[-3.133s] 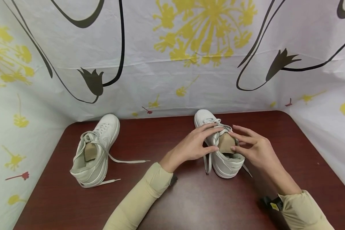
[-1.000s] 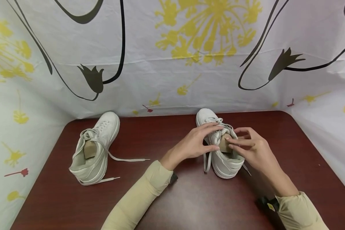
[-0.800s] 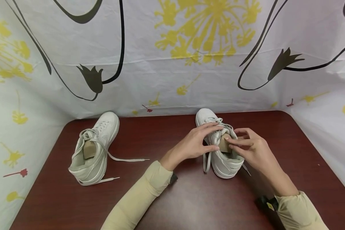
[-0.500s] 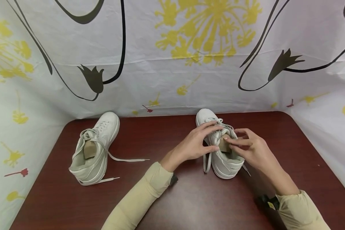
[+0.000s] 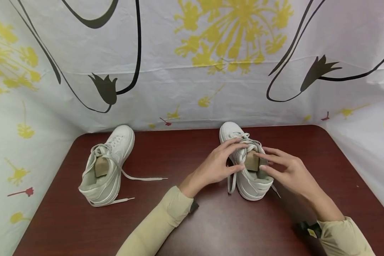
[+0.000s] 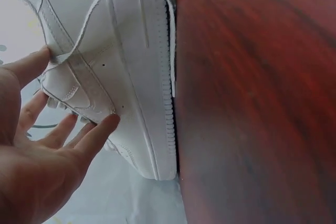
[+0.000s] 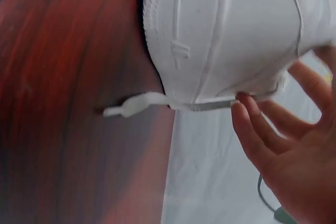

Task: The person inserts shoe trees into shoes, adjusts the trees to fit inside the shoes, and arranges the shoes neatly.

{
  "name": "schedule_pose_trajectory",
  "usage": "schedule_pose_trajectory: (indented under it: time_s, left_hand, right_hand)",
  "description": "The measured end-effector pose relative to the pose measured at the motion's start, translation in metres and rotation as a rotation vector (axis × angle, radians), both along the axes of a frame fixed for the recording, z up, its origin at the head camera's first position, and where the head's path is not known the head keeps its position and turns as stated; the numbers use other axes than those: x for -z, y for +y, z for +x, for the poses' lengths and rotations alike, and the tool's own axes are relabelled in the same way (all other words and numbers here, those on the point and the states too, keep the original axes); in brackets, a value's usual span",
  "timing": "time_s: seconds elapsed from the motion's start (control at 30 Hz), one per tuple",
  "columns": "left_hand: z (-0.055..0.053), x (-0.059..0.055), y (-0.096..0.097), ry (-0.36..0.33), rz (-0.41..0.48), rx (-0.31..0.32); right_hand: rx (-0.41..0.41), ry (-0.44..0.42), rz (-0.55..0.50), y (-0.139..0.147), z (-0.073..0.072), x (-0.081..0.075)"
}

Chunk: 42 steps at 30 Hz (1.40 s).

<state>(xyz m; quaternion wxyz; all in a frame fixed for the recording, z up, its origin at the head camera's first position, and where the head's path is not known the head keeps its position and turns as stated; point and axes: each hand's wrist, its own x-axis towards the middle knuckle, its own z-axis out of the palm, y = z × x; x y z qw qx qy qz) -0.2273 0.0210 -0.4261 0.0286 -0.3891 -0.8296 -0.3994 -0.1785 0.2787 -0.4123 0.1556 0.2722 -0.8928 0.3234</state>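
Observation:
A white sneaker (image 5: 250, 185) stands at the right of the table, toe pointing to the back, its laces loose. My left hand (image 5: 215, 163) holds its left side, fingertips by the laces and thumb at the collar; in the left wrist view the fingers (image 6: 100, 132) lie against the upper. A tan piece (image 5: 251, 161) shows inside the shoe opening behind the laces. At the right side of the opening is my right hand (image 5: 291, 172), its fingers extended and thumb spread apart from them. In the right wrist view its fingertips touch the rim near a lace (image 7: 142, 103).
A second white sneaker (image 5: 110, 167) stands at the left of the dark red table (image 5: 192, 156), a similar tan piece (image 5: 101, 167) inside it. Its loose lace (image 5: 144, 178) trails to the right. A patterned white cloth (image 5: 160, 99) hangs behind and along both sides.
My right fingertips were bunched on the tan piece; now they have drawn back to the right and spread, leaving more of it visible. The left hand has barely moved.

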Motion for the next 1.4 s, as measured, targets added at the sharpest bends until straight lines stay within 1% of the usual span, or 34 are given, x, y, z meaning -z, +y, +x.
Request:
schedule_pose_trajectory:
  time_s: [0.13,0.2,0.27,0.4,0.53,0.57,0.67,0.8,0.93,1.03,1.13,1.27,1.4]
  left_hand:
    - [0.006,0.002,-0.003,-0.054,-0.049,-0.008]
    - [0.009,0.003,-0.005,-0.065,-0.055,-0.015]
    - [0.010,0.003,-0.006,-0.066,-0.048,-0.018]
    - [0.011,0.003,-0.010,-0.061,-0.039,-0.025]
    - [0.012,0.004,-0.012,-0.087,-0.054,-0.013]
    - [0.012,0.004,-0.012,-0.094,-0.059,-0.007]
    - [0.014,0.004,-0.013,-0.111,-0.076,0.013]
    - [0.017,0.003,-0.015,-0.114,-0.086,0.035]
    - [0.020,0.002,-0.017,-0.117,-0.087,0.040]
    - [0.022,0.001,-0.017,-0.128,-0.086,0.042]
    - [0.026,0.001,-0.014,-0.143,-0.085,0.040]
    - [0.032,0.001,-0.010,-0.158,-0.091,0.021]
    - [0.034,0.002,-0.007,-0.167,-0.094,0.004]
  right_hand:
    - [-0.047,-0.218,-0.052,0.012,0.005,-0.002]
    - [-0.075,-0.294,-0.061,0.018,0.007,-0.004]
    - [-0.085,-0.335,-0.051,0.022,0.007,-0.005]
    - [-0.121,-0.369,-0.072,0.026,0.007,-0.005]
    - [-0.176,-0.401,-0.121,0.025,0.006,-0.004]
    - [-0.183,-0.409,-0.119,0.025,0.006,-0.004]
    - [-0.174,-0.434,-0.098,0.026,0.005,-0.004]
    - [-0.174,-0.451,-0.079,0.028,0.003,-0.002]
    - [-0.169,-0.459,-0.063,0.029,0.000,0.000]
    - [-0.177,-0.481,-0.075,0.029,0.000,0.002]
    - [-0.214,-0.512,-0.120,0.028,0.000,0.004]
    - [-0.283,-0.542,-0.180,0.026,0.000,0.008]
    - [-0.316,-0.552,-0.199,0.026,-0.002,0.010]
